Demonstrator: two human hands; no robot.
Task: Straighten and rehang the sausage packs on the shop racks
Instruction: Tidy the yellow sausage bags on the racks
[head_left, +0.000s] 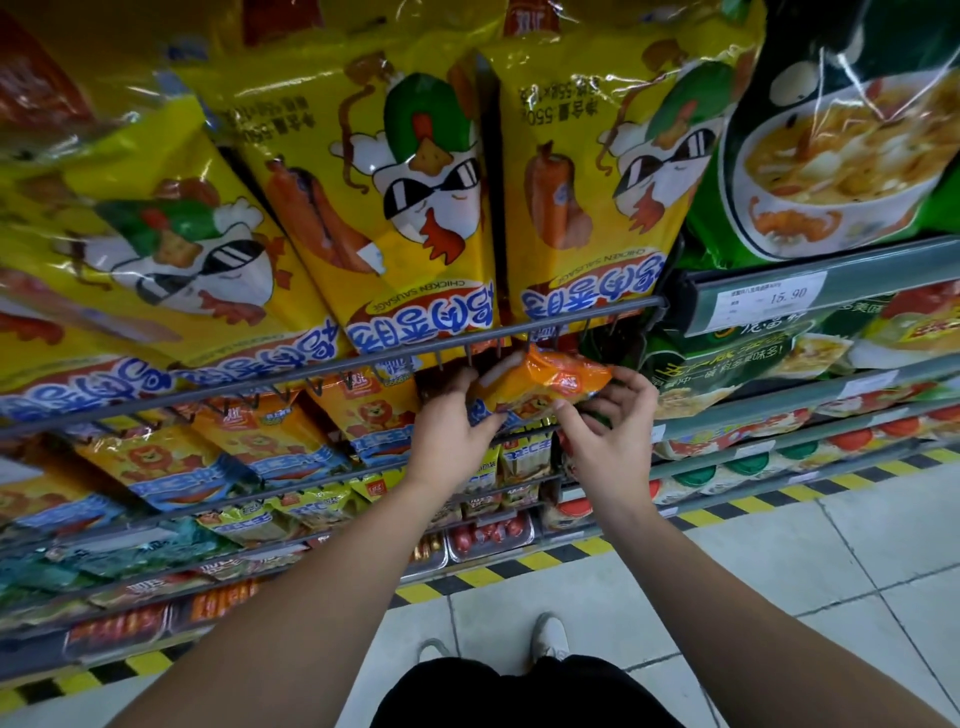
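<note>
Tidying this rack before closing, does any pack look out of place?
Yes. One orange pack, gripped by the left hand and right hand just below the grey rail, sits tilted and crumpled, while the lion packs to its left hang flat.

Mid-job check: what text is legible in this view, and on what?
"CHICKEN SAUSAGE", upside down: middle yellow chicken-cartoon pack.
"550", upside down: right yellow chicken-cartoon pack.
"15.90": white price label on grey shelf rail.
Small orange crinkled pack, Chinese lettering elsewhere: too blurred.

Crumpled orange sausage pack (545, 387) tilted just under grey rack bar (332, 358).
</note>
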